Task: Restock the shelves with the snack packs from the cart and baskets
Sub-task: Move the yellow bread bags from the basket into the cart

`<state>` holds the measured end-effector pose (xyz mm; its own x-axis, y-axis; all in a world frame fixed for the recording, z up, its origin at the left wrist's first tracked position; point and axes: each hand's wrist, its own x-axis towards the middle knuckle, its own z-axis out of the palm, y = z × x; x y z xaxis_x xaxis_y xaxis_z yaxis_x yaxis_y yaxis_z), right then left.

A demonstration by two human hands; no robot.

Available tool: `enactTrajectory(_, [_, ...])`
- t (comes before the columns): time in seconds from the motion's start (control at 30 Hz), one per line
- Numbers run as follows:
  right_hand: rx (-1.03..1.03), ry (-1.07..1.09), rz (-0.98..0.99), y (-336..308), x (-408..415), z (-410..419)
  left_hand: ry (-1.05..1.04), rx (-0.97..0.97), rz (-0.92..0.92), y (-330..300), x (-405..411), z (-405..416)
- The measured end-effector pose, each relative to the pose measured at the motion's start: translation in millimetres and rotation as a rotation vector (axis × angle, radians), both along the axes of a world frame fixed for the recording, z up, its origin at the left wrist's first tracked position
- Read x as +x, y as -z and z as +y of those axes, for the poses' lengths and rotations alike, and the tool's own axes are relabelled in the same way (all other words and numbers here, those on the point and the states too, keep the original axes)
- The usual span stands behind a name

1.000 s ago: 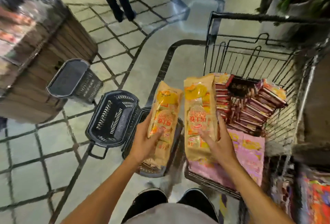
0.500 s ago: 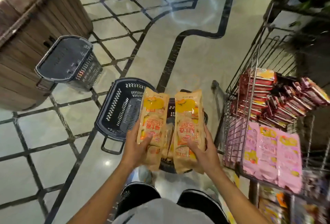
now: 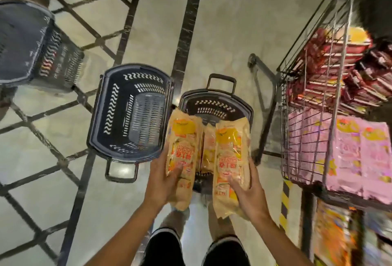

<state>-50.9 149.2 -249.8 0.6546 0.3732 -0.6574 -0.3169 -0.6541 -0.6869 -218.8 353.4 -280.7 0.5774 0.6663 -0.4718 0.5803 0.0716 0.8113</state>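
Head view, looking down. The left basket (image 3: 31, 47) is cut off by the frame edge and blurred; its contents cannot be made out. The shelf (image 3: 339, 238) at lower right is smeared, its packaging unreadable. Each hand grips one long orange pack: the left hand (image 3: 162, 180) curls around the left pack (image 3: 182, 155), the right hand (image 3: 248, 191) around the right pack (image 3: 230, 159), thumbs pressed on the fronts. Both packs carry red Chinese characters, upside down to the camera and too blurred to read. They hang over the near basket (image 3: 216, 104), which holds more orange packs. The middle basket (image 3: 131, 113) stands empty. The wire cart (image 3: 305, 104) holds pink packs (image 3: 356, 155) and stacked red packs (image 3: 339, 68).
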Motion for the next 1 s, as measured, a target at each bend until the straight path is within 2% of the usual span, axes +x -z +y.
enactTrajectory(0.13, [-0.08, 0.043, -0.003, 98, 6, 10, 0.007, -0.028, 0.025, 92, 19, -14])
enactTrajectory(0.27, [-0.142, -0.023, -0.04, 196, 16, 11, 0.05, -0.068, 0.126, 181, 24, -23])
enactTrajectory(0.4, [-0.176, -0.025, 0.012, 268, 23, 18, 0.029, -0.091, 0.165, 237, 25, -27])
enactTrajectory(0.63, [-0.17, -0.071, -0.033, 345, 40, 45, 0.013, -0.099, 0.186, 288, 45, -17])
enactTrajectory(0.77, [-0.32, -0.206, -0.047, 379, 34, 41, 0.017, -0.126, 0.183, 305, 51, -12])
enactTrajectory(1.0, [-0.36, -0.203, -0.041, 369, 30, 28, 0.007, -0.035, 0.233, 287, 68, -15])
